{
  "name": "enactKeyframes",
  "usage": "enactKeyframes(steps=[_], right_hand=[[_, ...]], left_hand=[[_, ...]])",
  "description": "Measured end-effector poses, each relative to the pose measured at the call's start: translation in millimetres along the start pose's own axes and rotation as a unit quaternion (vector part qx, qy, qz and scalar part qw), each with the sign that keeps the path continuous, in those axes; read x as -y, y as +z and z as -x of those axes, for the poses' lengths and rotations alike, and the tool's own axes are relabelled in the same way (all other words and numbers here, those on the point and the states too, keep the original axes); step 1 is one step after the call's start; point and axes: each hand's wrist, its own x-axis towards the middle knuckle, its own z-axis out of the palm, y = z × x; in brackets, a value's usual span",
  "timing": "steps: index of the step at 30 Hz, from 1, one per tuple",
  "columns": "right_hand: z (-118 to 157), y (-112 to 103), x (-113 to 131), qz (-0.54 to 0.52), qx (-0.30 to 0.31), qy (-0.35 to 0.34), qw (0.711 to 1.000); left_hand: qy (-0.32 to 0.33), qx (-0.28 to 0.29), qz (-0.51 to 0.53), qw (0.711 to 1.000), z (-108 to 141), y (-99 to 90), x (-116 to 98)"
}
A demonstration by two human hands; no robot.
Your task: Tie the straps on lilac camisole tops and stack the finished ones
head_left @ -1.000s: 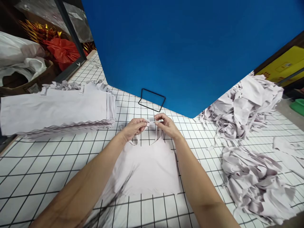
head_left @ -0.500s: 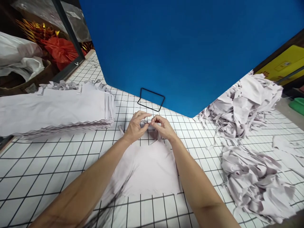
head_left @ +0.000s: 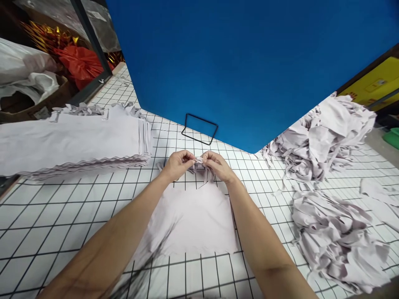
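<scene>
A: Grip status?
B: The fingers of the left hand (head_left: 177,167) and right hand (head_left: 217,166) pinch the strap (head_left: 198,160), just beyond the far edge of the cloth (head_left: 196,220), which lies on the tabletop (head_left: 93,197).
A: Possible fault?
B: The strap may slip or twist, because both holds are narrow. Uneven pulling could also drag the cloth askew, since it appears unclamped.

A pale cloth (head_left: 196,220) lies flat, its thin straps (head_left: 198,160) bunched together.
</scene>
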Motion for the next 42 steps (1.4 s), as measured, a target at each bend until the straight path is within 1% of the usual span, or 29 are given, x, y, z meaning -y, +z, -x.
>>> enactKeyframes(steps=[3,5,7,9,12,16,18,21,24,28,31,33,35,39,42], right_hand=[[-1,3,1,-0.038,0.0,-0.001,0.999],[-2,5,4,-0.056,-0.007,-0.007,0.998],[-2,7,7,-0.061,-0.018,-0.016,0.998],[-2,7,8,-0.062,-0.02,-0.018,0.998],[-1,7,8,-0.081,-0.005,-0.011,0.997],[-1,7,6,-0.131,0.004,-0.025,0.991],[-2,9,6,-0.163,0.008,-0.028,0.986],[-2,13,8,-0.192,0.012,-0.006,0.981],[-1,16,11,-0.205,0.024,0.02,0.978],[1,17,14,-0.233,0.063,0.039,0.97],[2,15,13,-0.226,0.082,0.047,0.97],[1,13,11,-0.214,0.072,0.046,0.973],[1,11,9,-0.208,0.05,0.043,0.976],[0,5,8,-0.22,-0.003,0.027,0.975],[-1,2,12,-0.225,-0.032,0.004,0.974]], left_hand=[[-0.036,0.033,0.095,0.994,-1,-1.5,1],[-0.058,0.065,0.159,0.984,0,-1.8,-2],[-0.079,0.076,0.194,0.975,1,-1.6,-6],[-0.091,0.069,0.203,0.972,2,-1.2,-10],[-0.1,0.051,0.219,0.969,3,-1.1,-14],[-0.115,0.059,0.249,0.96,3,-2.2,-20],[-0.112,0.064,0.279,0.952,4,-2.5,-21],[-0.099,0.079,0.316,0.94,6,-2.2,-22],[-0.101,0.09,0.325,0.936,6,-1.8,-20],[-0.107,0.085,0.358,0.924,6,-0.7,-20],[-0.121,0.078,0.38,0.914,6,0.9,-21],[-0.131,0.075,0.38,0.913,7,2.1,-23],[-0.145,0.082,0.359,0.919,8,3.3,-25],[-0.164,0.125,0.256,0.944,11,7.9,-30],[-0.138,0.155,0.182,0.961,12,11.0,-32]])
